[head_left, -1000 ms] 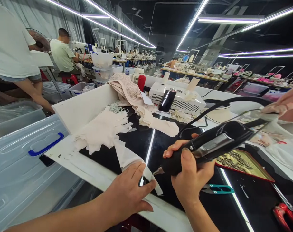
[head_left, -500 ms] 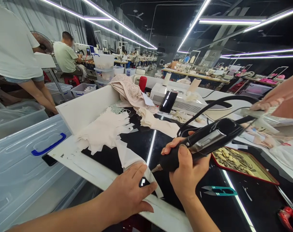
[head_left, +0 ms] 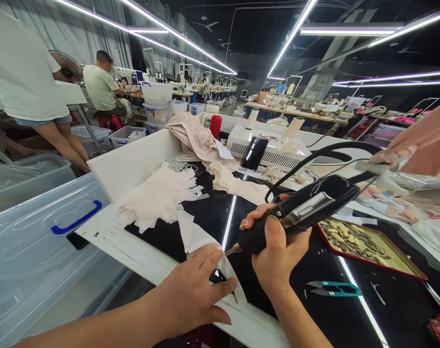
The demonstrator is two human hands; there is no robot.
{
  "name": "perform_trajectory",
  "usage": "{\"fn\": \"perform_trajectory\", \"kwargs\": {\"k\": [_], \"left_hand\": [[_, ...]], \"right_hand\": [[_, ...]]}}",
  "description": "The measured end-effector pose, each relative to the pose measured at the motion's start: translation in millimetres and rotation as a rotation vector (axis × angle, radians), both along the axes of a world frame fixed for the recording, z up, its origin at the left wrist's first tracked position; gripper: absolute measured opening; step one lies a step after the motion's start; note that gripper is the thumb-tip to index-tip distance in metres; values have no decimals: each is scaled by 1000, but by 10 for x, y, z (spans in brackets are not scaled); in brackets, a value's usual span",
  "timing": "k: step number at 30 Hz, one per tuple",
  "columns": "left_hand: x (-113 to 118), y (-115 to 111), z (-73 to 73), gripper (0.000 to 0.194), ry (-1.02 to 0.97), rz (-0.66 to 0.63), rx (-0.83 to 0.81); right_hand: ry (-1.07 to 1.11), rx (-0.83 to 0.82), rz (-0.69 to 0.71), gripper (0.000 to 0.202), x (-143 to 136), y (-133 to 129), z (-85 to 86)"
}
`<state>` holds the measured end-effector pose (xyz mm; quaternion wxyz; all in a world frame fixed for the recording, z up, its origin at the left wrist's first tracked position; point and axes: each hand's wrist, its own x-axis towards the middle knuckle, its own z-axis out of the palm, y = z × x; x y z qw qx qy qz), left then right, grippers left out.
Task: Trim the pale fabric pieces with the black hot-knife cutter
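Observation:
My left hand [head_left: 196, 290] lies over a pale strip of fabric [head_left: 196, 235] near the table's front edge, fingers spread and pressing it down. My right hand [head_left: 280, 251] is closed around a black corded hand tool [head_left: 300, 208] with a silver lever on its side. Its narrow tip [head_left: 233, 250] touches or nearly touches the strip's edge, close to my left fingertips; I cannot tell which. A spread pile of pale fabric pieces [head_left: 158, 193] lies behind the strip, and a second stack [head_left: 238, 183] lies farther back.
Teal thread snips [head_left: 336, 288] and a red-rimmed tray [head_left: 404, 258] of seeds and peanuts lie right. A black phone [head_left: 254, 152] leans against a white machine [head_left: 278, 150]. Another person's hand [head_left: 394, 150] is at the right by the cord. A lidded plastic bin [head_left: 35, 251] stands left.
The tool and my right hand have moved slightly left, with the tip nearer the strip's edge. The strip beside my left hand has shifted and creased a little. The view has turned slightly.

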<state>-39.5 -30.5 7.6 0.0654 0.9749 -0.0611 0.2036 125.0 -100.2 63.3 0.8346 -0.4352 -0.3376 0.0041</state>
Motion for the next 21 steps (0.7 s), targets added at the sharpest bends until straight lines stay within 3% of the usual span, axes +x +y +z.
{"fn": "perform_trajectory", "kwargs": {"k": [11, 21], "left_hand": [[-108, -18, 41, 57, 1, -17, -36], [-105, 22, 55, 69, 70, -6, -28]], "right_hand": [[9, -18, -29, 35, -85, -162, 45], [18, -21, -38, 36, -108, -165, 34]]}}
